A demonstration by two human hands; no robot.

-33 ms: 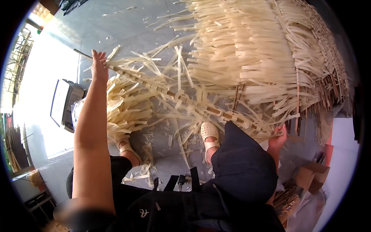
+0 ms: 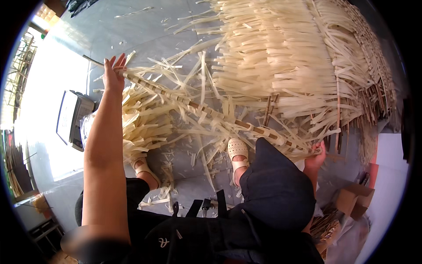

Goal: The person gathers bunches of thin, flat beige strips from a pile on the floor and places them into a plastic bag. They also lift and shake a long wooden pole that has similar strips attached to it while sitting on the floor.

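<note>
A long thin brown stick (image 2: pixel 193 104) with pale flat strips looped along it slants from the upper left down to my right knee. My left hand (image 2: pixel 114 75) is at its far left end, the stick crossing between the thumb and the fingers, which are stretched and spread. The bare tip juts out beyond the thumb. Beside my right knee, my right hand (image 2: pixel 316 155) has its fingers curled round the other end, where strips bunch up; part of that grip is hidden. Below the stick lies a heap of pale strips (image 2: pixel 145 121), near my left foot.
A wide layered pile of stripped sticks (image 2: pixel 281 57) covers the floor at upper right. Strip scraps litter the grey floor (image 2: pixel 184 189) around my beige clogs (image 2: pixel 238 152). A scale-like device (image 2: pixel 74 116) stands at left, a cardboard box (image 2: pixel 355 200) at lower right.
The fingers of my left hand have spread wider apart, and the hand has tilted slightly. My right hand and the stick have barely moved.
</note>
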